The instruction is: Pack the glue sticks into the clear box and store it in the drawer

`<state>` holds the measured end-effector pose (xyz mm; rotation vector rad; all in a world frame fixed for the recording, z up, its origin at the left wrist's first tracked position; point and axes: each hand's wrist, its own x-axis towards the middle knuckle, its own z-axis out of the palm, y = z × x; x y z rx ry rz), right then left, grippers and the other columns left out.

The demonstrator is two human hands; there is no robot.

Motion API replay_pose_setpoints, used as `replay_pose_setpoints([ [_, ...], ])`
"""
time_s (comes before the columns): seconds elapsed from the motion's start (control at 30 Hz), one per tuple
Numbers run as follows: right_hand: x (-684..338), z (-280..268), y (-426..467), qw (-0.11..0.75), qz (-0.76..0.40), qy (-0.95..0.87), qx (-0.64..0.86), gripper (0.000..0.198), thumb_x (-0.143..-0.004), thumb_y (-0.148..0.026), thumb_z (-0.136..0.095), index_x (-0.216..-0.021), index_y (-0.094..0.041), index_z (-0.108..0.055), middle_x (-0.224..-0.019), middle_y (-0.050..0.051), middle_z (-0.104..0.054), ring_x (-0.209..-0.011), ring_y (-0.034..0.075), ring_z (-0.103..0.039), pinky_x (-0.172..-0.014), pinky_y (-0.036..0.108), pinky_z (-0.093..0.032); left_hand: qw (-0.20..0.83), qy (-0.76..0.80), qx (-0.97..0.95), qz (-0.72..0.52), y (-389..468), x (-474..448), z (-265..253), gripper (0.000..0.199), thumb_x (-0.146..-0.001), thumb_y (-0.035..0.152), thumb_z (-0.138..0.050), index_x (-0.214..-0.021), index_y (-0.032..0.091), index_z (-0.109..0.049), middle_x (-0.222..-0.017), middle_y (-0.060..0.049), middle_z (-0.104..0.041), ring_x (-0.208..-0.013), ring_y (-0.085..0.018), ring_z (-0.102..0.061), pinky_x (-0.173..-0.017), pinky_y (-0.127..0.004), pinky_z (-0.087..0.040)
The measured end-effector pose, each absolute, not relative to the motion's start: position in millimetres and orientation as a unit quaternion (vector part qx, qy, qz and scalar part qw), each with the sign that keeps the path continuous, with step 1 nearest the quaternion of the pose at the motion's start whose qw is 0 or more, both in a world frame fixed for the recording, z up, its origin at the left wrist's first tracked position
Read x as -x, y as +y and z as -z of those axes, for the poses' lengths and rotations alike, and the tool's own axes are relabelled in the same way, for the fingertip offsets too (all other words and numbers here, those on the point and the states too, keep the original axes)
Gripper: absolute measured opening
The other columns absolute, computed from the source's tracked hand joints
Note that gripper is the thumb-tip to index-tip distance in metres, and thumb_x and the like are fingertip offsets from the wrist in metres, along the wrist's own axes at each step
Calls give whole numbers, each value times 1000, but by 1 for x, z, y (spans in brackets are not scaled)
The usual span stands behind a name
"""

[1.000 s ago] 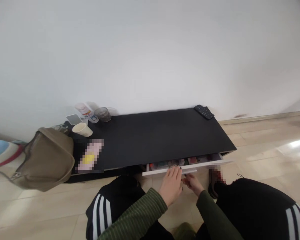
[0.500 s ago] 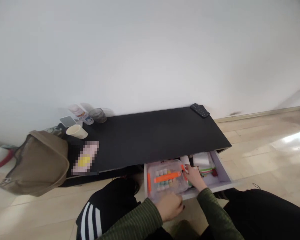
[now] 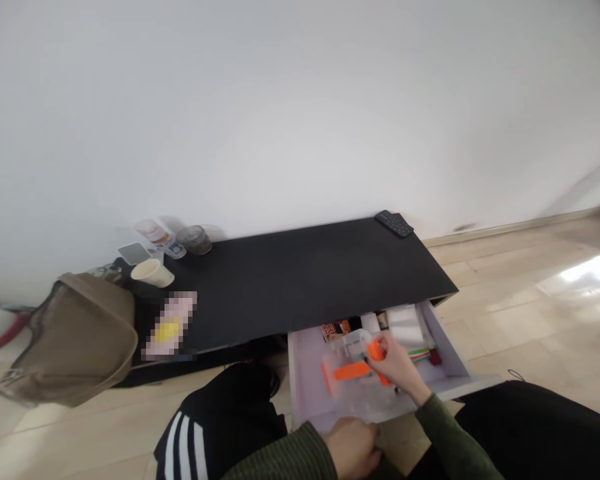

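A clear plastic storage box (image 3: 350, 393) with orange clips and an orange handle is at the left of the pulled-out drawer (image 3: 300, 373); motion blurs it and it looks tilted. My right hand (image 3: 396, 363) is closed on the box's right side, at an orange clip (image 3: 377, 353). By the drawer's near edge, my left hand (image 3: 353, 447) is curled closed, just in front of the box. Its fingertips are hidden, so I cannot tell whether it grips the box or the drawer front.
White packets (image 3: 405, 323), a red and green item (image 3: 425, 355) and a patterned box (image 3: 331, 331) lie in the drawer. A keyboard (image 3: 395, 223), paper cup (image 3: 153, 272), glass (image 3: 194, 239), bottle (image 3: 160, 239) and brown bag (image 3: 87, 340) are on or beside the black cabinet top (image 3: 300, 273).
The plastic box has shifted right and toward me, baring the drawer's left floor and the patterned box. Both hands have moved slightly right, the left also nearer to me.
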<state>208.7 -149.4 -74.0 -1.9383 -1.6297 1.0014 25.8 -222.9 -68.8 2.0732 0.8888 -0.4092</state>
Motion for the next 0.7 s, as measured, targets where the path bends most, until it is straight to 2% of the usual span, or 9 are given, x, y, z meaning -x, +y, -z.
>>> replay_pose_setpoints([
  [0.17,-248,-11,-157,315,-348,-590,657,31,-69,-30,-73,-95,-26,-56,-68,-2,-63,-62,18,-58,-61,29,-43,387,389,-818,172,-225,-23,64,43,-88,41,-51,-119,17,-67,-107,-18,-74,-102,-35,-70,-86,-49,-56],
  [0.33,-286,-81,-155,437,-378,-536,616,44,-65,-36,-83,-99,-26,-58,-73,2,-68,-67,21,-63,-59,30,-49,387,407,-812,157,-214,-22,53,40,-90,39,-49,-117,18,-69,-109,-18,-73,-106,-34,-69,-91,-48,-55],
  [0.53,-282,-95,-138,515,-408,-467,592,48,-60,-41,-88,-95,-25,-59,-73,3,-69,-61,19,-63,-53,28,-51,375,422,-814,139,-191,-26,52,41,-92,37,-47,-120,15,-65,-114,-18,-72,-110,-34,-68,-96,-48,-53],
  [0.7,-272,-92,-118,539,-432,-433,579,47,-60,-40,-88,-94,-24,-59,-71,1,-68,-59,17,-62,-51,25,-48,345,443,-822,93,-155,-21,57,50,-91,37,-48,-137,18,-54,-137,-15,-62,-123,-32,-61,-101,-45,-50],
])
